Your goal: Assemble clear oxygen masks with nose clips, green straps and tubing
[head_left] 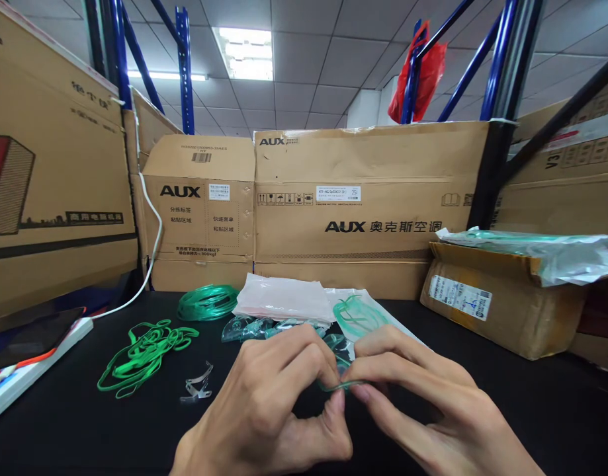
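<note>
My left hand and my right hand meet near the front of the black table. Pinched between the thumb and fingers of both is a short length of thin green tubing. Its ends are partly hidden by my fingers. Just behind my hands lie clear plastic bags with green parts, and a white packet rests on them. Beside it, a white sheet or bag carries loose pale green tubes.
Left of my hands lie a coil of green tubing, a tangled green cord and small clear plastic pieces. A white power strip lines the left edge. On the right stands a cardboard box with a plastic bag on top.
</note>
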Demonstrator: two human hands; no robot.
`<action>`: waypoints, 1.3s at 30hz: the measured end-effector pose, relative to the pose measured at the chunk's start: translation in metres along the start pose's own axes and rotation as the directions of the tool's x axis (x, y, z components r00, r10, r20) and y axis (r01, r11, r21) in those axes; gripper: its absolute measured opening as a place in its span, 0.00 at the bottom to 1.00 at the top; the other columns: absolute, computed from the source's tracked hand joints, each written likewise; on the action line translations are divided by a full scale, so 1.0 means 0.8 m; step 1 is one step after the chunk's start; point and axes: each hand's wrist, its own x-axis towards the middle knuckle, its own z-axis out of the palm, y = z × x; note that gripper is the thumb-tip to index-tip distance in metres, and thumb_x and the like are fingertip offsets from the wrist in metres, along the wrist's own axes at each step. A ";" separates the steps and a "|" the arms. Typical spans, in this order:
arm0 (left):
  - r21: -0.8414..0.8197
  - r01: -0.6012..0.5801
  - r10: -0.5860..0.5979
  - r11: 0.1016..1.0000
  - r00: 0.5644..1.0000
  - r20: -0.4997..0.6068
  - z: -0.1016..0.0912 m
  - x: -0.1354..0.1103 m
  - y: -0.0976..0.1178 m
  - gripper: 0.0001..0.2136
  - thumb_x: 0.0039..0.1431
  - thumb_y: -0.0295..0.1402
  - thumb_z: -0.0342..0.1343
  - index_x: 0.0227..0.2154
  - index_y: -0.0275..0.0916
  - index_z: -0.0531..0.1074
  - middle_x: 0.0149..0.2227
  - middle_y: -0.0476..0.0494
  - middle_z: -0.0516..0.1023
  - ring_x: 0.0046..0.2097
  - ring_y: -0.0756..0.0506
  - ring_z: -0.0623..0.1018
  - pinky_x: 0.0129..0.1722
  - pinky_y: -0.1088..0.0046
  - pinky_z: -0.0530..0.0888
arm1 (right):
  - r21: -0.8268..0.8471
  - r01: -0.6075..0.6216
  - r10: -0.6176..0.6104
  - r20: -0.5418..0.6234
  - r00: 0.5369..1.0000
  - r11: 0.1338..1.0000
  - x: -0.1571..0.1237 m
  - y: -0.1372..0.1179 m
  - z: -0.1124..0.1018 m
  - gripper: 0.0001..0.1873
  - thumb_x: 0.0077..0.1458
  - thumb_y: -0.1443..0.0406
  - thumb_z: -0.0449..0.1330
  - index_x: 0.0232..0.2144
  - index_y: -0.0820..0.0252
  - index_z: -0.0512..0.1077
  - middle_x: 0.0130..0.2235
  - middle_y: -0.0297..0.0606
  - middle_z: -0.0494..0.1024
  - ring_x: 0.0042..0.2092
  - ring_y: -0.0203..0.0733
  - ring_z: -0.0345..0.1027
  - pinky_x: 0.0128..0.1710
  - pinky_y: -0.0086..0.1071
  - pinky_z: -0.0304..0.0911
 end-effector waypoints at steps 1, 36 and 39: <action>0.001 0.003 -0.003 1.000 1.000 0.003 0.000 0.000 0.001 0.08 0.52 0.19 0.57 0.30 0.38 0.66 0.28 0.47 0.74 0.29 0.50 0.74 0.25 0.76 0.67 | -0.003 0.011 -0.011 -0.009 1.000 1.000 0.000 0.000 0.001 0.10 0.60 0.74 0.60 0.36 0.55 0.77 0.35 0.35 0.76 0.35 0.37 0.73 0.33 0.27 0.71; -0.389 0.366 -0.239 0.845 0.911 0.337 -0.020 0.002 -0.014 0.08 0.59 0.18 0.60 0.32 0.39 0.75 0.37 0.50 0.74 0.40 0.50 0.75 0.42 0.74 0.71 | 0.257 -0.262 0.220 0.182 0.958 0.930 0.001 0.017 0.005 0.04 0.57 0.65 0.69 0.30 0.50 0.80 0.37 0.32 0.70 0.41 0.40 0.70 0.46 0.36 0.67; -0.353 0.359 -0.247 0.864 0.913 0.325 -0.019 0.003 -0.015 0.09 0.58 0.17 0.60 0.32 0.39 0.74 0.38 0.50 0.75 0.40 0.49 0.75 0.43 0.74 0.70 | 0.216 -0.284 0.250 0.171 0.953 0.934 0.002 0.019 0.007 0.05 0.58 0.62 0.68 0.30 0.51 0.79 0.38 0.33 0.71 0.41 0.41 0.70 0.46 0.35 0.68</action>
